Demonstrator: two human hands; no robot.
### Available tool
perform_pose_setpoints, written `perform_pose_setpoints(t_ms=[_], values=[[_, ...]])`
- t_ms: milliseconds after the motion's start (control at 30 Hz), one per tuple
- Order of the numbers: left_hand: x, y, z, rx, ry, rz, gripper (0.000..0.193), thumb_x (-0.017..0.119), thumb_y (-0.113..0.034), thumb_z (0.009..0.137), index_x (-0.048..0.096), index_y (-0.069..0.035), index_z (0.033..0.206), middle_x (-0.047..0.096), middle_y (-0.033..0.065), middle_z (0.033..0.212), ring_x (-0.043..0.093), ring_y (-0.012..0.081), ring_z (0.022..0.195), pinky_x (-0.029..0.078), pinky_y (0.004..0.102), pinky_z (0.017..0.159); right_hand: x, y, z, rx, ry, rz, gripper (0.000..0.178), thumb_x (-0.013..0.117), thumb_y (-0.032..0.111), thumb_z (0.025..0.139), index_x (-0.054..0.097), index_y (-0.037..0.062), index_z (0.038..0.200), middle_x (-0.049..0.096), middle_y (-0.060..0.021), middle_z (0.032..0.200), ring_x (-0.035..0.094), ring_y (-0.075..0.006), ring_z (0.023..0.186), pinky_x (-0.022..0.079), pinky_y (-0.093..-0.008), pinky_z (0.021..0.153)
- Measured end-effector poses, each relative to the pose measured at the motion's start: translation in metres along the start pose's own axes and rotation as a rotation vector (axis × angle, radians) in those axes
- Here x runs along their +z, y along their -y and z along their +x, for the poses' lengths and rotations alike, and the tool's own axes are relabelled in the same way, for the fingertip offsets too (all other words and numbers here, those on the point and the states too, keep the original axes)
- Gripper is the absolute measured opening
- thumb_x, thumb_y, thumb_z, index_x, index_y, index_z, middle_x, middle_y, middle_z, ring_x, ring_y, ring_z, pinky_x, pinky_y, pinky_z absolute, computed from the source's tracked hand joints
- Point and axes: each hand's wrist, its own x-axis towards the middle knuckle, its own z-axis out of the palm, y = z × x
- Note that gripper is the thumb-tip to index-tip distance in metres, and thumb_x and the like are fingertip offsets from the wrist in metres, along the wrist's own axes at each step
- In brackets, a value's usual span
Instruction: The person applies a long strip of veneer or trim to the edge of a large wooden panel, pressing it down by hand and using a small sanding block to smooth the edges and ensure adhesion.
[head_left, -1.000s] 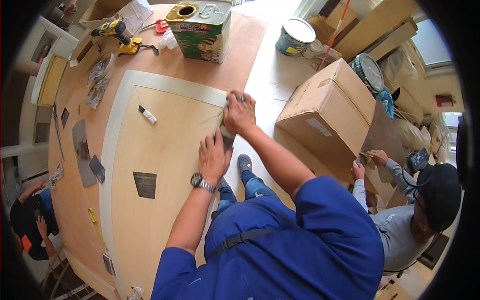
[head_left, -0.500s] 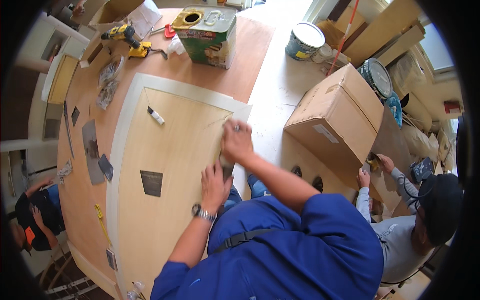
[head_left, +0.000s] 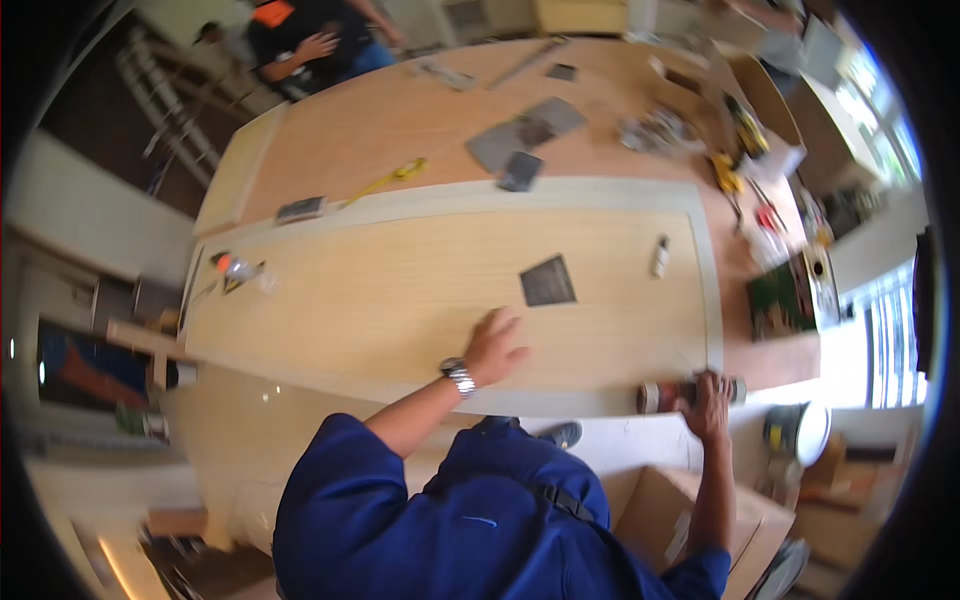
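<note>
A pale wood panel (head_left: 400, 270) with a grey-white border lies across the table in front of me. My left hand (head_left: 495, 347), a metal watch on its wrist, is over the panel's near side with fingers apart and nothing in them. At the near right corner, my right hand (head_left: 709, 402) grips a reddish-brown, roughly cylindrical thing (head_left: 657, 398) with a dark end; blur hides its exact kind. Beyond my left hand a dark four-sided sheet (head_left: 548, 281) lies flat on the panel. Farther right is a small white tube-like thing with a dark end (head_left: 661, 256).
Grey sheets (head_left: 490, 150), a yellow tape measure (head_left: 408, 170) and a sanding block (head_left: 301, 209) lie farther back. A green metal can (head_left: 783, 302) and a yellow drill (head_left: 726, 173) are at right. A cardboard box (head_left: 650, 515) stands near my right arm. Another person (head_left: 310, 45) is beyond the table.
My view has swung left, so the panel now runs across it. The left hand has moved away from the right and opened. The right hand is now at the panel's corner, holding the cylindrical thing.
</note>
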Motion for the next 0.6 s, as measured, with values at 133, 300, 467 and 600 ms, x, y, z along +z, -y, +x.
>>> perform_pose_setpoints(t_ms=[133, 300, 467, 600], values=[[-0.051, 0.115, -0.087, -0.449, 0.0, 0.221, 0.077, 0.063, -0.052, 0.085, 0.041, -0.006, 0.142, 0.03, 0.0257, 0.15, 0.027, 0.0407, 0.14, 0.025, 0.0536, 0.112, -0.023, 0.024, 0.013, -0.229, 0.084, 0.08, 0.067, 0.079, 0.048, 0.065, 0.058, 0.0113, 0.118, 0.056, -0.0111, 0.114, 0.048, -0.0348, 0.112, 0.029, -0.053, 0.101], [-0.033, 0.128, -0.105, -0.457, -0.029, 0.338, 0.082, 0.05, -0.062, 0.088, 0.03, -0.01, 0.149, 0.021, 0.0243, 0.155, 0.018, 0.0402, 0.144, 0.016, 0.0591, 0.114, -0.019, 0.024, 0.005, -0.337, 0.044, 0.044, 0.061, 0.08, 0.045, 0.067, 0.063, 0.0147, 0.117, 0.057, -0.0098, 0.11, 0.05, -0.0339, 0.107, 0.031, -0.0514, 0.095], [-0.018, 0.139, -0.107, -0.422, -0.136, 0.433, 0.076, 0.052, -0.056, 0.09, 0.034, -0.01, 0.148, 0.026, 0.0209, 0.155, 0.023, 0.039, 0.143, 0.021, 0.0612, 0.111, 0.01, 0.076, 0.012, -0.28, 0.131, 0.093, 0.049, 0.074, 0.046, 0.076, 0.066, 0.0222, 0.118, 0.056, -0.0112, 0.104, 0.048, -0.035, 0.105, 0.032, -0.0498, 0.093], [-0.02, 0.133, -0.111, -0.384, -0.112, 0.465, 0.075, 0.051, -0.057, 0.091, 0.033, -0.014, 0.149, 0.025, 0.0188, 0.156, 0.022, 0.0367, 0.144, 0.021, 0.0589, 0.112, 0.031, 0.14, 0.013, -0.371, 0.067, 0.167, 0.057, 0.076, 0.051, 0.071, 0.066, 0.0242, 0.12, 0.058, -0.008, 0.113, 0.047, -0.0329, 0.115, 0.027, -0.051, 0.101]])
